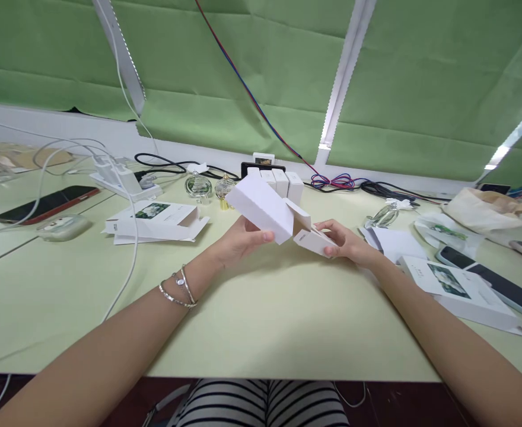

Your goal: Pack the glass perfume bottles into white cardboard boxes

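My left hand [239, 242] is closed around a plain white cardboard piece [263, 207], box-shaped and tilted above the table. In my right hand [346, 243] is a white carton [313, 242] with small print and raised end flaps. The carton's open end faces the lower right end of the plain piece, and the two are very close; I cannot tell whether they touch. Behind them stand several small white boxes [281, 184] in a row. To the left of these are a round glass bottle [199, 186] and a gold-based bottle [223, 190].
Printed cartons lie at left [158, 216] and right [461, 290]. A glass bottle [383, 214] lies at the right rear. Phones [47, 204] rest toward both sides. A white cable [135, 237] crosses the left table; a power strip [130, 184] and dark cables run along the back.
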### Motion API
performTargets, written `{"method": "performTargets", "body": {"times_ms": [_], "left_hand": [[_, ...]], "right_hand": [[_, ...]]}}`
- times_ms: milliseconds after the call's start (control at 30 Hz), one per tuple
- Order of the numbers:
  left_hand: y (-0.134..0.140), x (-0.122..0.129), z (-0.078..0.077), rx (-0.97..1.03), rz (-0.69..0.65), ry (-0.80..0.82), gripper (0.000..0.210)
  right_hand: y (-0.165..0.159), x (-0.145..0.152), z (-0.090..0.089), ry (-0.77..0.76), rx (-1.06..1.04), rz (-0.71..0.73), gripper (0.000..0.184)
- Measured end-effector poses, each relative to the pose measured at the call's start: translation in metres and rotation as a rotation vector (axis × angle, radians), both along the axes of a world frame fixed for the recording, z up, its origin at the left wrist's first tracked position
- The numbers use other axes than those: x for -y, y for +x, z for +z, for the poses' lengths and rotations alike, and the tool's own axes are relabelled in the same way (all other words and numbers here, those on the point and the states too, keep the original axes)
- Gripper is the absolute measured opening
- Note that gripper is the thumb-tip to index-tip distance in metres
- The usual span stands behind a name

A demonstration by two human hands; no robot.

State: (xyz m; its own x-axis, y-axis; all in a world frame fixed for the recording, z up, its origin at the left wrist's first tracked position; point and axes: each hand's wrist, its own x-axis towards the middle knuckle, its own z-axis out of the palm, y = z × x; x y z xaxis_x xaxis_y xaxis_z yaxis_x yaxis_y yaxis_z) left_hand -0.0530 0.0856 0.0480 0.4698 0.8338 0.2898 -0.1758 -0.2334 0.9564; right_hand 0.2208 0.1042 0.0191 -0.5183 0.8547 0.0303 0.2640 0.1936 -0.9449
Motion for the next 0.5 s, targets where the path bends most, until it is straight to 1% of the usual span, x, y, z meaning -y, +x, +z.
{"method": "performTargets", "body": {"times_ms": [67,167,233,300,367,500], "left_hand": [[0.0,0.0,0.0,-0.043,0.052,0.037,0.056],[0.001,0.0,-0.003,-0.178,0.118,0.089,0.055],[0.001,-0.001,-0.006,-0.245,0.163,0.131,0.057],[0.001,-0.002,-0.01,-0.27,0.21,0.178,0.057],[-0.001,-0.004,-0.013,-0.296,0.221,0.212,0.053],[-0.004,-0.007,-0.015,-0.325,0.181,0.245,0.052]], "right_hand": [[-0.002,0.002,0.001,-0.004,-0.011,0.03,0.059],[-0.005,0.004,0.001,-0.023,-0.039,0.063,0.057],[-0.006,0.005,0.0,-0.031,-0.05,0.067,0.056],[-0.006,0.005,-0.001,-0.039,-0.054,0.055,0.056],[-0.007,0.006,-0.001,-0.051,-0.047,0.031,0.056],[-0.009,0.008,-0.001,-0.055,-0.015,-0.039,0.059]]}}
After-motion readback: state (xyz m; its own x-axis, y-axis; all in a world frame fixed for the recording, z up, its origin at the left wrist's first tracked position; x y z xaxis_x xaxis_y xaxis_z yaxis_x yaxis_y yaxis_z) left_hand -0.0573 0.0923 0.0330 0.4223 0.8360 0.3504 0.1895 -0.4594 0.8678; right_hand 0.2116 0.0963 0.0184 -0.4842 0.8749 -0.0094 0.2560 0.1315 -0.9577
